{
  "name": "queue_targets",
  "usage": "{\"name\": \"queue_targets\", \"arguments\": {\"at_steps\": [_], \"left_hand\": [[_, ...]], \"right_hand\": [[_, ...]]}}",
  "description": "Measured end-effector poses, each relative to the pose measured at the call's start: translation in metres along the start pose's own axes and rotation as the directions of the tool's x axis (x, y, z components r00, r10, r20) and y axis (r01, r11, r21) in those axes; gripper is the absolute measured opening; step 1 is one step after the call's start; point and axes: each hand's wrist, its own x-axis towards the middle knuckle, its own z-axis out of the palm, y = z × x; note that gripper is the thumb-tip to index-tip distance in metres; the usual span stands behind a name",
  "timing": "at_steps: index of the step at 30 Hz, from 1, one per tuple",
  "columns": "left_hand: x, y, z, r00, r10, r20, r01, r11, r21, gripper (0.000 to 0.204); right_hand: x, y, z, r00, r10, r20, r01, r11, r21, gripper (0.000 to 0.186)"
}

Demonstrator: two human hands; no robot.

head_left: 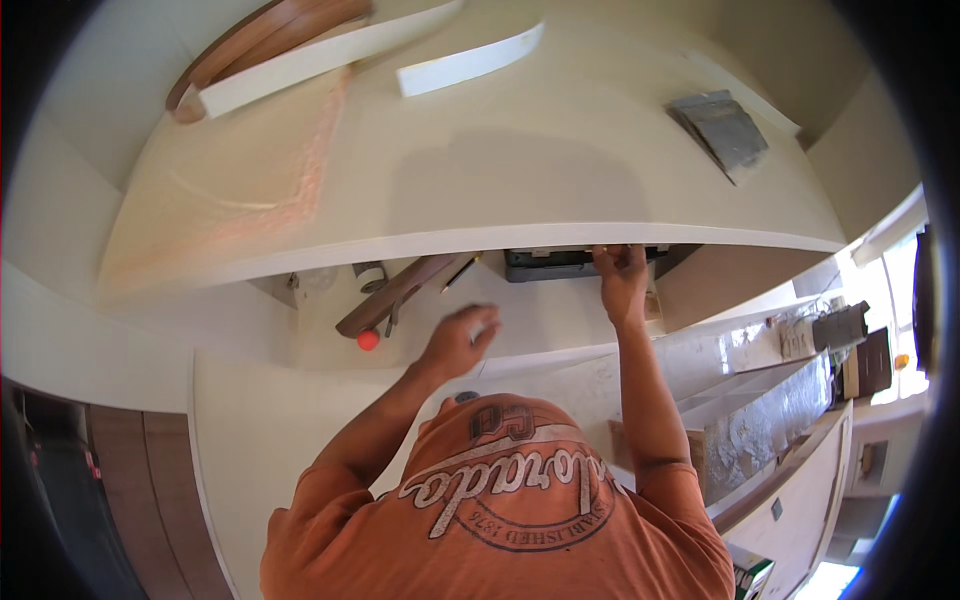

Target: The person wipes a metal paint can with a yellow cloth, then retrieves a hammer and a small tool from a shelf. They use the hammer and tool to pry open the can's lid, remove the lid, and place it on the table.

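A dark grey and black case (553, 267), which looks like a tool case, lies in the compartment under the white board. The board hides its far part. My right hand (622, 278) reaches under the board's front edge, its bent fingers closed at the case's near edge. In front of the compartment hovers my left hand (462, 340), apart from everything, with fingers loosely curved and nothing seen in it. Farther left are a brown wooden strip (395, 298), a red ball-shaped thing (368, 340) and a pencil-like stick (460, 273).
The white board (480, 180) spans the space above my hands. On it lie curved white strips (470, 62), brown curved strips (270, 40) and grey sheets (725, 132). A dark cylinder (369, 276) stands in the compartment. To the right is a plastic-covered cabinet piece (765, 430).
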Motion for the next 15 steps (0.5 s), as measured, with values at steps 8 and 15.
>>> {"name": "queue_targets", "arguments": {"at_steps": [8,15], "left_hand": [[-0.058,-0.003,0.01,0.958,-0.162,0.237,0.162,0.987,0.019,0.024],[-0.055,-0.005,-0.001,0.957,-0.127,0.261,0.098,0.988,0.12,0.023]], "right_hand": [[-0.01,0.0,0.003,0.995,0.098,-0.015,-0.098,0.995,0.005,0.058],[-0.028,-0.002,0.006,0.996,0.081,0.036,-0.083,0.996,0.04,0.055]]}}
